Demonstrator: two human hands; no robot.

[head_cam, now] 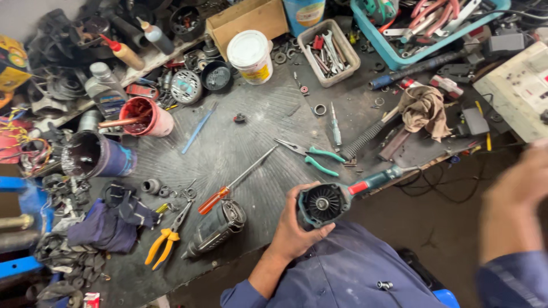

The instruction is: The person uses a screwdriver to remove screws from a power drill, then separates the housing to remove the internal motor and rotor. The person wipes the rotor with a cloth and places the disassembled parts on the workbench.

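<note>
The power tool body [331, 199], teal with a red switch and a black finned fan showing at its open end, is held up over the near edge of the worktop [245, 142], above the person's blue-clad lap. The left hand [294, 225] wraps it from below, fingers [311, 234] closed round the open end and thumb over the top, so the grip sits right at the rim of the fan housing. The right hand [514, 197] is off to the side, blurred, well apart from the tool; whether its fingers are open or curled I cannot tell, and it seems to hold nothing.

It looks stiff and fairly heavy for its size, a motor in a hard plastic shell. The shell is probably greasy, so a full wrap round the barrel is safer than a pinch. The exposed fan blades look thin and likely brittle; keep fingertips off them. The cable trailing from the back may tug. A grey housing part [217, 228] lies just beside it on the worktop, with a red-handled screwdriver [234, 182] and yellow pliers [165, 236] near.
</note>
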